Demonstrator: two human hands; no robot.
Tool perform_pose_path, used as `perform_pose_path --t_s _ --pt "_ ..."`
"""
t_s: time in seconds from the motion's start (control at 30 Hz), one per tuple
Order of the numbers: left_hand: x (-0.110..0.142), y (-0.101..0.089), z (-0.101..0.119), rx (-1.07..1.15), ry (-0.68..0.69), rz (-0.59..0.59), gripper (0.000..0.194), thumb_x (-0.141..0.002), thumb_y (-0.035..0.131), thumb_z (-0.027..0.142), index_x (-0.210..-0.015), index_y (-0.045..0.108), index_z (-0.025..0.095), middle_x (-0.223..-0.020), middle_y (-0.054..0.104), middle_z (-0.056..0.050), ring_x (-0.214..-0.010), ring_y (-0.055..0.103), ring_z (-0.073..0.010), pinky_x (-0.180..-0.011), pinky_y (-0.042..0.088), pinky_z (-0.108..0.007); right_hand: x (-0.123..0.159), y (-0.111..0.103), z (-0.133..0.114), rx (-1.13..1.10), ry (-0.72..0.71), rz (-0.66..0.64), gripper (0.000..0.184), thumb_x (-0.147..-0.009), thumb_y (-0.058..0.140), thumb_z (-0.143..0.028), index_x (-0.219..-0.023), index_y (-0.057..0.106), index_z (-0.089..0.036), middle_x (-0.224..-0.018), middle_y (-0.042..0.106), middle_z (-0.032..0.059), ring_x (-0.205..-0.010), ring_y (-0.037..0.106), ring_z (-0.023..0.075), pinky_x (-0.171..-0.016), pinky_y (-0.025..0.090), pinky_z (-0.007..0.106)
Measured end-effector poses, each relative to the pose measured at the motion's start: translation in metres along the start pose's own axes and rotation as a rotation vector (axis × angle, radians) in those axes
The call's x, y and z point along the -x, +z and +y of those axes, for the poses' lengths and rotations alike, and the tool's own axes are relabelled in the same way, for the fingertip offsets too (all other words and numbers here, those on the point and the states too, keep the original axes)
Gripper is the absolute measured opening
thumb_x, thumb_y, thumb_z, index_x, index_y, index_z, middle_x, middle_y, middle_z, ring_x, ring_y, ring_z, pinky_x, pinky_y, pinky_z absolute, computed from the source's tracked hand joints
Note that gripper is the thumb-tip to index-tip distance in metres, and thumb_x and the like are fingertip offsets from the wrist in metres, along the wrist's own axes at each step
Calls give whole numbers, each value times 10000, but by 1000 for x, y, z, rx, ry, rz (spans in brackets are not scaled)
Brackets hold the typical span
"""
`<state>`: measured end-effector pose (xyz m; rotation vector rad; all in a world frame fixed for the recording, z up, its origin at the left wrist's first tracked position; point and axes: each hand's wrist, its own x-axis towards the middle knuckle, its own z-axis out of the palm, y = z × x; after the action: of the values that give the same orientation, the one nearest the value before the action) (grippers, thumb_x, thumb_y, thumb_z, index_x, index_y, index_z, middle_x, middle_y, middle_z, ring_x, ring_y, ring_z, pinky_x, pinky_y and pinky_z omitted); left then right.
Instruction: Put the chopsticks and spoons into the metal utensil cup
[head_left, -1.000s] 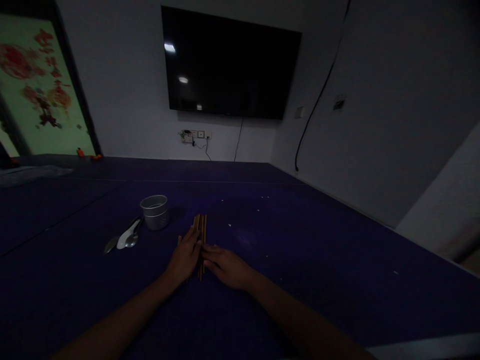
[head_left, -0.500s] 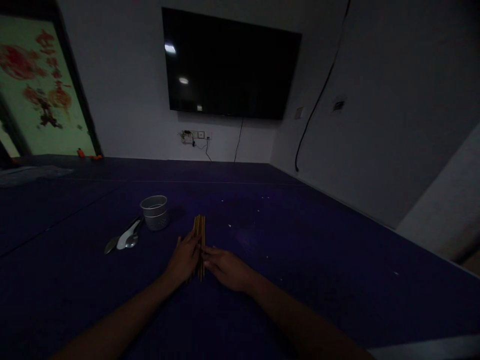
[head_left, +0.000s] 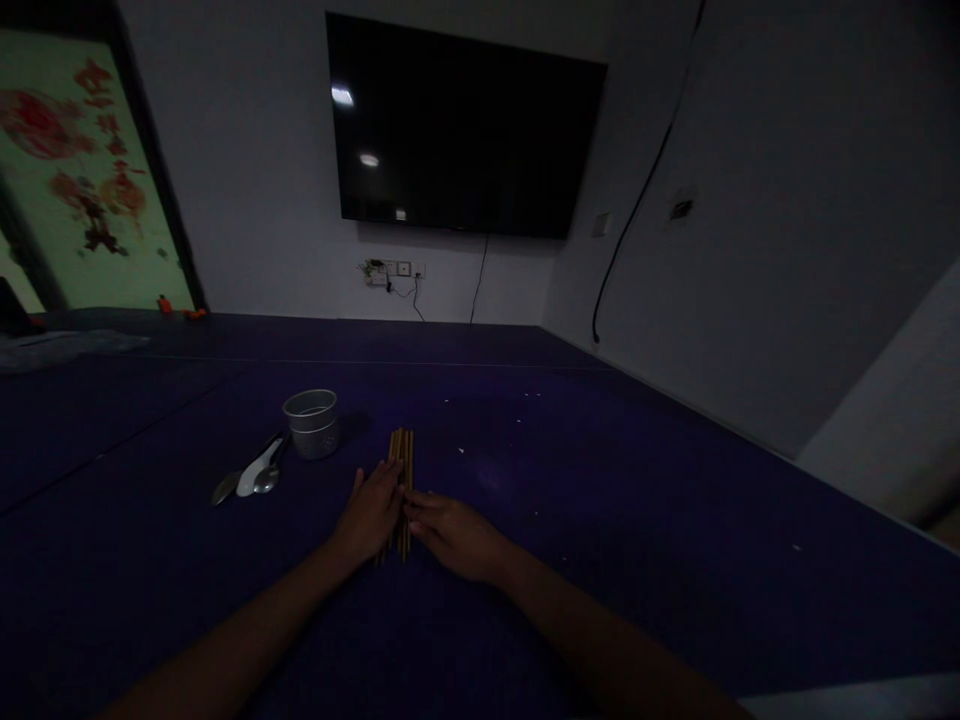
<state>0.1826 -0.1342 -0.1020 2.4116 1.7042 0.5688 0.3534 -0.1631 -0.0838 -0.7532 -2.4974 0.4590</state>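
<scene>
A bundle of thin wooden chopsticks (head_left: 406, 445) lies lengthwise on the dark blue surface (head_left: 480, 640) in front of me. My left hand (head_left: 373, 508) covers the left side of the bundle, its fingers over the sticks. From the right, my right hand (head_left: 450, 532) presses its thumb and fingers against the same sticks. Both hands are closed in on the bundle, with stick ends showing beyond and below them. Beyond my left hand stands a grey metal cup (head_left: 312, 424). Beside it lie several spoons (head_left: 259, 468), one white and others metal.
Small white scraps (head_left: 461, 450) are scattered on the blue surface to the right. Clear plastic (head_left: 67, 346) and small orange objects (head_left: 193, 313) lie at the far left. A television (head_left: 465, 130) hangs on the back wall, and a black cable (head_left: 637, 200) runs down the right wall.
The view has shifted very slightly. My hands keep nearly the same place on the chopsticks, with the left fingers a little further up the bundle.
</scene>
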Motion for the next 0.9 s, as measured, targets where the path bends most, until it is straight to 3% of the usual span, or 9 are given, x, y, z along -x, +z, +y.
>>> perform_pose_path --t_s 0.37,0.77,0.9 --pt "-2 -2 -3 -89 56 -24 582 -941 91 430 -1390 316 135 -1427 363 -116 -1343 276 -243 -1075 197 -525 -1 0 0 -1 -19 4 327 -927 372 -179 -1222 514 -198 -1238 547 72 -1115 519 174 -966 405 322" --pt "-9 2 -8 -79 69 -39 581 -941 110 448 -1405 282 142 -1447 324 -113 -1360 232 -224 -1093 155 -502 -2 -1 0 15 -3 0 272 -926 382 -181 -1134 558 -185 -1129 596 71 -1129 512 179 -946 418 305" --pt "-8 1 -7 -22 66 24 574 -943 118 439 -1372 341 130 -1426 364 -129 -1349 263 -216 -1093 168 -492 -1 -2 -2 28 -9 1 269 -925 383 -178 -1121 568 -177 -1124 598 77 -1110 525 183 -944 419 305"
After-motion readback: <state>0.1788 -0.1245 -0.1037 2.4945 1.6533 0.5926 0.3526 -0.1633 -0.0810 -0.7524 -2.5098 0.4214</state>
